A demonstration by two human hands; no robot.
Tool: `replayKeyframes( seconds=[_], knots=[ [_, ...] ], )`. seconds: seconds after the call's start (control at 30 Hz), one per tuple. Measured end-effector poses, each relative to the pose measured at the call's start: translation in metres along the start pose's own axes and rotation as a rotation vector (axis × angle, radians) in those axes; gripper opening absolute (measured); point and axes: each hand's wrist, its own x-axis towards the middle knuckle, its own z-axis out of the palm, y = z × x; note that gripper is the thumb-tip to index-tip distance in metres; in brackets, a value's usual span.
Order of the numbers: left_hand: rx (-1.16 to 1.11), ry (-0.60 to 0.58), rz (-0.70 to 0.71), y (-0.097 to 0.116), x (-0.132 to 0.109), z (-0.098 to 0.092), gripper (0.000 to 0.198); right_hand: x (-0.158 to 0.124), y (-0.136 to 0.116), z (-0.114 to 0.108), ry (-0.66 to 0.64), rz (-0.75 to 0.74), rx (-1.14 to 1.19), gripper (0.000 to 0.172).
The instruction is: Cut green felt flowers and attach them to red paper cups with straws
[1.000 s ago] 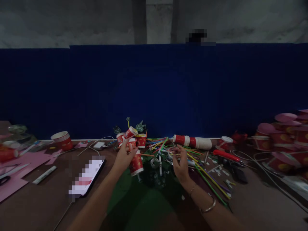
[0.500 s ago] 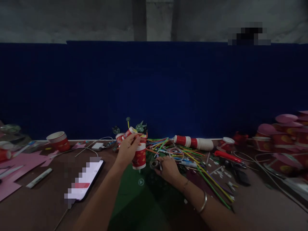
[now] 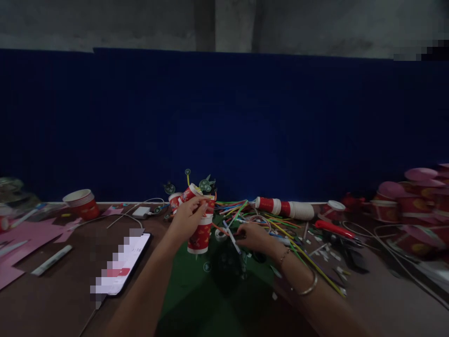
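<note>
Head view: left hand [image 3: 189,219], fingers drawn together, pinching upper end of red paper cup [image 3: 199,239]; cup near upright, above green mat [image 3: 189,292]. Right hand [image 3: 257,237], fingers bent inward at white pen-like stick [image 3: 231,239]; stick tilted; pinch or mere touch, cannot tell. Tape roll [image 3: 220,235], between cup and stick. Coloured thin sticks [image 3: 298,241], loose spread, beyond and beside right hand. Cup stack [image 3: 287,209], lying sideways, behind sticks. Lit phone [image 3: 131,264], left of left forearm.
</note>
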Motion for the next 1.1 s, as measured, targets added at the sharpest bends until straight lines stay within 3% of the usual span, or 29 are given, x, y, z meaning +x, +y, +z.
replayKeyframes(
  seconds=[0.17,0.3,0.53,0.7,0.8,0.9,1.1],
  knots=[
    [-0.018,-0.026,-0.024,0.003,-0.001,0.003,0.029,-0.014,-0.005,0.008,-0.081,0.064,-0.128,0.042],
    [-0.008,-0.027,-0.014,0.006,-0.002,0.005,0.029,-0.002,-0.002,0.007,-0.075,0.110,-0.084,0.036],
    [-0.024,0.006,-0.015,0.009,-0.002,0.002,0.027,0.010,0.009,-0.007,0.082,0.117,-0.101,0.025],
    [-0.026,0.011,-0.003,0.000,0.000,0.001,0.029,-0.018,0.002,-0.003,0.132,-0.042,-0.146,0.024],
    [-0.043,0.007,-0.007,-0.001,0.000,0.001,0.030,-0.045,-0.003,0.006,0.024,-0.127,-0.206,0.031],
    [-0.042,-0.006,-0.019,0.003,0.000,0.001,0.030,-0.066,-0.007,0.013,-0.034,-0.120,-0.253,0.039],
    [-0.042,-0.019,-0.024,0.007,-0.001,0.002,0.028,-0.059,-0.016,0.019,-0.017,-0.127,-0.271,0.047]
  ],
)
